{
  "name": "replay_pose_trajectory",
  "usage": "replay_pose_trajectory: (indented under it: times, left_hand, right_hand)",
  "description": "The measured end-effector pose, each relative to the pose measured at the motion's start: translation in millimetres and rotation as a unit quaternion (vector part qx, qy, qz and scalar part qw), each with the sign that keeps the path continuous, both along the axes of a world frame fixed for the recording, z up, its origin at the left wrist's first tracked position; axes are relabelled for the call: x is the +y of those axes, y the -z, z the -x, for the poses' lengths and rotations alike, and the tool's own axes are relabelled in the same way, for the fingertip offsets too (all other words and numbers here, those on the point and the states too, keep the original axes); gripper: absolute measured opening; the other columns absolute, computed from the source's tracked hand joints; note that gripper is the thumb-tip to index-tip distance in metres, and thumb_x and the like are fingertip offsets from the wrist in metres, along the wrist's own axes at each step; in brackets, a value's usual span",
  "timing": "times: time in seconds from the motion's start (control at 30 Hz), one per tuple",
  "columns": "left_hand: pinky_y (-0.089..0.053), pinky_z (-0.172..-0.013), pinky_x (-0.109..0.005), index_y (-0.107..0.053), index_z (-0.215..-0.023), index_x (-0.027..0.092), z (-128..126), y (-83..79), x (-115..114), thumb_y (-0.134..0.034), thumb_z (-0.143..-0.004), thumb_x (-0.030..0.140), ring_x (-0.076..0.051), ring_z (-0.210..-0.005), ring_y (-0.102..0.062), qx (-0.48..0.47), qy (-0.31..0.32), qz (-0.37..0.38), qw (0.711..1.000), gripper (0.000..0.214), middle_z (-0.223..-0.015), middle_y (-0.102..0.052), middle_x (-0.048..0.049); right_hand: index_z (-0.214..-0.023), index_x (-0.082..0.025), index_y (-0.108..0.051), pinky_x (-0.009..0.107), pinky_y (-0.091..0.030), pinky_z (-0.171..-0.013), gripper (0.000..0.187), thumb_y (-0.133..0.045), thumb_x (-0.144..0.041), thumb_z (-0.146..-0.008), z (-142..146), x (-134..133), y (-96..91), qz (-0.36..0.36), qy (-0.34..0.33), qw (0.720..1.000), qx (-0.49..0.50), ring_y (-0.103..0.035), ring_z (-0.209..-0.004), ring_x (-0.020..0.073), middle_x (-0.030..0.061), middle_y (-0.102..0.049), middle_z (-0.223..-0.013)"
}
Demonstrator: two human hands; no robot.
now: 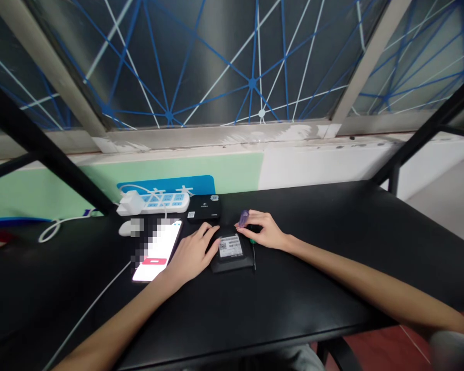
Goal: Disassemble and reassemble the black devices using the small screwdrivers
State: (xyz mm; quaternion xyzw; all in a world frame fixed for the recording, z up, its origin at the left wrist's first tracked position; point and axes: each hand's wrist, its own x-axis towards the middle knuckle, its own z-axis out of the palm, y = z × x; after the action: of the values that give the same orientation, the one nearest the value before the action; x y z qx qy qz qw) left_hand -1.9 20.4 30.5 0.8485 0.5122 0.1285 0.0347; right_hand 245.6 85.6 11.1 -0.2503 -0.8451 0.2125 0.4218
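A flat black device with a white label (232, 251) lies on the black table (332, 247). My left hand (191, 255) rests on its left edge, fingers curled against it, holding it down. My right hand (263, 230) sits at the device's upper right corner, fingers pinched round a screwdriver with a purple handle (244, 218) that stands over that corner. A thin dark tool with a green handle (252, 244) lies along the device's right side, just under my right hand.
A lit phone (157, 251) lies left of my left hand with a white cable running toward me. Behind it are a white power strip (154, 202), a white charger (126, 228) and a small black box (204, 208). Black frame bars cross both sides.
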Motion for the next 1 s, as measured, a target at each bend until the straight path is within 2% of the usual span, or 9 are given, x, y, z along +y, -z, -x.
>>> replay_pose_trajectory:
  times: [0.2, 0.57, 0.73, 1.0]
  left_hand:
    - [-0.055, -0.073, -0.034, -0.048, -0.136, 0.023, 0.8, 1.1, 0.5, -0.03, -0.104, 0.039, -0.022, -0.088, -0.068, -0.015, 0.002, 0.0, 1.0, 0.04, -0.12, -0.056, -0.0074]
    - [-0.055, -0.082, -0.037, -0.047, -0.137, 0.024, 2.5, 4.8, 1.3, -0.031, -0.104, 0.039, -0.023, -0.095, -0.067, -0.031, 0.003, 0.008, 0.999, 0.04, -0.121, -0.055, -0.0073]
    - [-0.055, -0.081, -0.037, -0.047, -0.137, 0.024, 2.9, 5.0, 2.0, -0.032, -0.103, 0.04, -0.023, -0.096, -0.067, -0.032, 0.006, 0.011, 0.999, 0.04, -0.121, -0.055, -0.007]
    - [-0.055, -0.074, -0.035, -0.047, -0.137, 0.023, 2.3, 5.7, 2.4, -0.031, -0.103, 0.041, -0.023, -0.09, -0.067, -0.02, 0.006, 0.002, 1.0, 0.042, -0.121, -0.055, -0.0069]
  right_hand:
    - [-0.091, -0.021, -0.075, 0.039, -0.057, -0.079, 0.01, -0.066, -0.025, -0.089, 0.6, -0.1, 2.3, -0.006, -0.012, 0.999, 0.042, -0.071, -0.08, 0.0208, 0.0063, -0.078, -0.09]
    - [-0.086, -0.02, -0.075, 0.034, -0.057, -0.073, 0.013, -0.069, -0.032, -0.087, -1.7, 1.7, 4.4, 0.029, 0.021, 0.999, 0.025, -0.068, -0.076, 0.0191, 0.0058, -0.074, -0.083]
    - [-0.085, -0.019, -0.075, 0.033, -0.056, -0.072, 0.015, -0.069, -0.033, -0.088, -1.9, 1.9, 5.3, 0.021, 0.029, 0.999, 0.03, -0.067, -0.075, 0.0186, 0.0056, -0.073, -0.081]
    - [-0.078, -0.017, -0.072, 0.029, -0.052, -0.065, 0.022, -0.07, -0.038, -0.086, 2.7, 1.9, 1.8, 0.052, 0.037, 0.998, 0.025, -0.064, -0.067, 0.0162, 0.0043, -0.069, -0.076]
